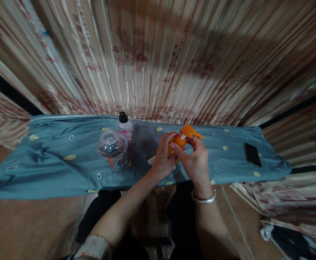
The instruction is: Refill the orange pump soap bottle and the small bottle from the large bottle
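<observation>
2 hands (pixel 163 156) (pixel 196 159) hold 1 orange pump bottle (pixel 180 140); 2 containers (pixel 114 150) (pixel 126 127), 1 phone (pixel 252 154).

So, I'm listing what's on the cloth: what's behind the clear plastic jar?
Behind the clear plastic jar, slightly right, stands a bottle with a black cap. The cap and upper body show; the jar overlaps its lower left part, so details there can't be made out.

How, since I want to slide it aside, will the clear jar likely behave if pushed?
The jar is probably light for its size: its walls are see-through and no contents show. It may drag rather than glide, since it stands on wrinkled cloth. Being upright, it could tip if pushed near its rim, perhaps against the bottle close behind.
</observation>
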Tool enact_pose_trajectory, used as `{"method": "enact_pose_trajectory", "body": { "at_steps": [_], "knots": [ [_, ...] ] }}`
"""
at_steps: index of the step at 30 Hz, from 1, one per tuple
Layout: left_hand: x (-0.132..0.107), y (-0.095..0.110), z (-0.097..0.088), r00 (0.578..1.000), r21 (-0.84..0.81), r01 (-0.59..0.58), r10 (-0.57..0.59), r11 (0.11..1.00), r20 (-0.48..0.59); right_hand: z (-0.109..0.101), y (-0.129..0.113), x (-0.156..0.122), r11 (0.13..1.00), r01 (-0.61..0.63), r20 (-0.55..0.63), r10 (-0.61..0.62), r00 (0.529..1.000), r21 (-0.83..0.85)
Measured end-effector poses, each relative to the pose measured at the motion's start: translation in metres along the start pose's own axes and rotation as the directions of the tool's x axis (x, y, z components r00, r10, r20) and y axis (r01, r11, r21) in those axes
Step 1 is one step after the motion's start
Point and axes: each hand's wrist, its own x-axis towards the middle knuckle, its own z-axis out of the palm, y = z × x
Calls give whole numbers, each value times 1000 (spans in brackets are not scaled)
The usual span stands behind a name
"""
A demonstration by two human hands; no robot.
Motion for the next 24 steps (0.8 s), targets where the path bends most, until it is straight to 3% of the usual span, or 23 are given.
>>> {"method": "enact_pose_trajectory", "body": {
  "at_steps": [5, 8, 13, 24],
  "knots": [
    [-1, 2, -2, 998, -3, -64, 64, 998, 21, -21, 2, 7, 991, 95, 235, -115, 965, 94],
    [-1, 4, -2, 995, 1, -99, 99, 995, 24, -25, 0, 10, 985, 141, 284, -164, 945, 101],
    [-2, -1, -2, 991, 43, -129, 128, 991, 26, -23, -2, 8, 977, 211, 213, -200, 957, -30],
    [-4, -10, -2, 994, 93, -105, 102, 990, 37, -15, -6, 1, 950, 216, 55, -208, 976, -226]
  ]
}}
